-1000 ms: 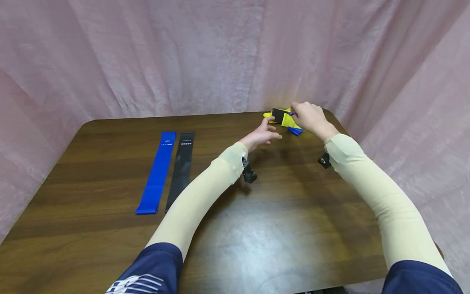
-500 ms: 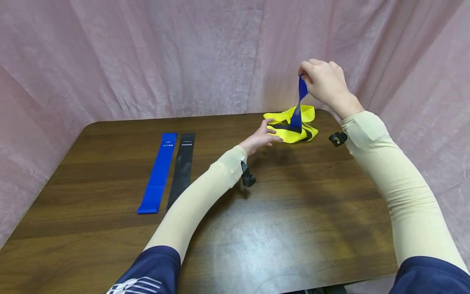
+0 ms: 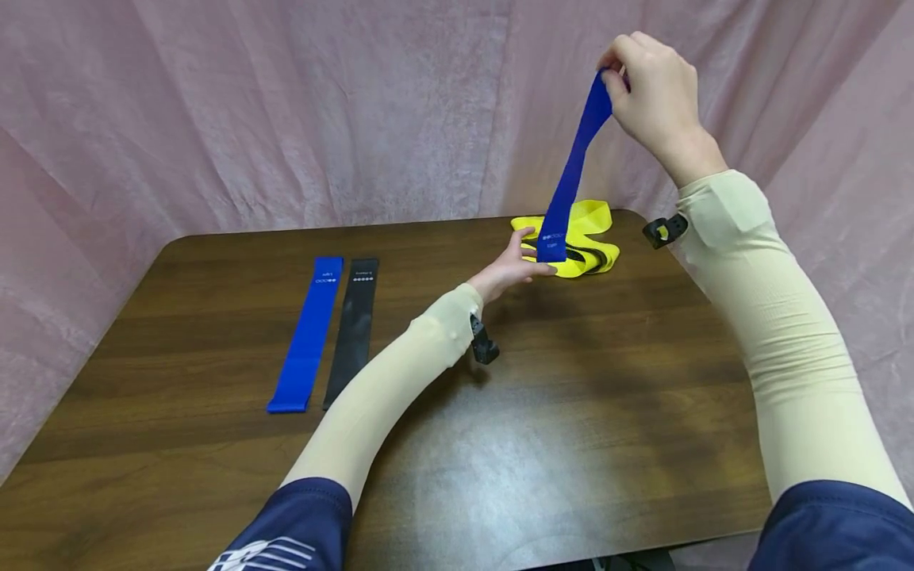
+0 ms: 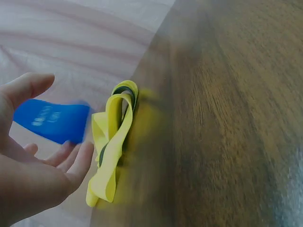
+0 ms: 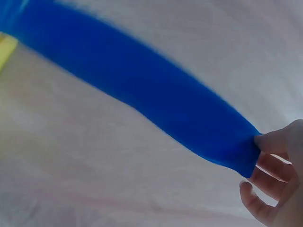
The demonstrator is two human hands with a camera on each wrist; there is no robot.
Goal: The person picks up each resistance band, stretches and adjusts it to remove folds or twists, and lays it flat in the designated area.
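Note:
My right hand [image 3: 653, 87] is raised high at the back right and pinches the top end of a blue resistance band [image 3: 574, 166] [image 5: 156, 106], which hangs down toward the table. Its lower end [image 4: 52, 120] dangles by my left hand [image 3: 517, 266] [image 4: 33, 161], whose fingers are spread and relaxed beside a heap of yellow bands [image 3: 581, 238] [image 4: 111, 142] with a dark band tangled in it. The left hand grips nothing.
A second blue band [image 3: 307, 337] and a black band [image 3: 353, 329] lie flat side by side on the left of the wooden table [image 3: 557, 412]. Pink curtain [image 3: 286, 111] surrounds the table on three sides.
My right hand has lifted the blue band out of the yellow heap, from table level to well above it. The left hand stayed beside the heap.

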